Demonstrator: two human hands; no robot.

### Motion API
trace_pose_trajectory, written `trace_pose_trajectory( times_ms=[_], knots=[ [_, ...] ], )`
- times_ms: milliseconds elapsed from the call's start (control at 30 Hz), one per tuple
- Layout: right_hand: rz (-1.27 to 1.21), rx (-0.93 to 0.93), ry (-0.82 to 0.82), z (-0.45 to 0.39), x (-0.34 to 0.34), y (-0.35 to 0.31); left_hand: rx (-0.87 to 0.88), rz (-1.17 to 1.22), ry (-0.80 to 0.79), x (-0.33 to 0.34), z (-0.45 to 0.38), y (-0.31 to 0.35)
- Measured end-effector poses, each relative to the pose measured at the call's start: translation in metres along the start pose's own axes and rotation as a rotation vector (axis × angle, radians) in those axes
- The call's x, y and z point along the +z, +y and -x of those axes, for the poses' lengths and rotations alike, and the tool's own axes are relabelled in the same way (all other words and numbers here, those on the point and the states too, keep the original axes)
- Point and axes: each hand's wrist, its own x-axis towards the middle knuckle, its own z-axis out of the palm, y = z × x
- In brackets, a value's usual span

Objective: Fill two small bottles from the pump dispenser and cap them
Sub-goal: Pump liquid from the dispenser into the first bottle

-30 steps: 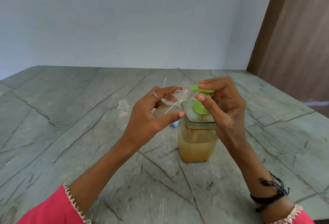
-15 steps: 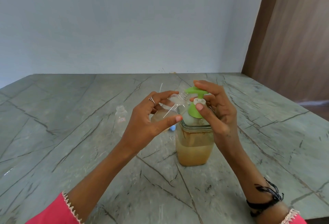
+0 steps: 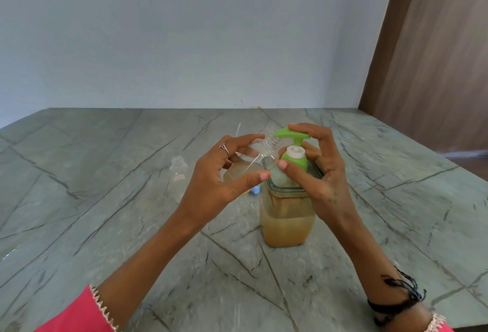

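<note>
Grey marble worktop (image 3: 105, 199), pale wall behind. My left hand (image 3: 224, 173) grips a small bottle (image 3: 253, 165) tilted, its neck pointing right, up under the green spout of the pump dispenser (image 3: 287, 199). Right hand (image 3: 317, 168) curls over the pump head. Second bottle (image 3: 179, 173) stands uncapped, further left.

Pink sleeves (image 3: 76, 313), lace-trimmed cuffs; finger ring (image 3: 224, 147); black wrist thread (image 3: 396, 302).
</note>
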Motion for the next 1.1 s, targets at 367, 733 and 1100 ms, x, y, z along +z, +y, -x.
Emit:
trace_pose_trajectory(
  times_ms=[367,733,1100],
  knots=[
    [-0.048,0.064,0.04,-0.0022,0.0017,-0.0052,0.02,-0.046,-0.015,-0.0026,0.0003,-0.0025],
    [0.048,0.029,-0.054,-0.0006,-0.0014,-0.0052,0.018,-0.035,0.002,-0.0019,0.0001,-0.0014],
    [-0.074,0.054,0.025,-0.0043,0.0007,-0.0052,0.029,-0.07,0.008,-0.0019,0.0008,-0.0046]
  ],
)
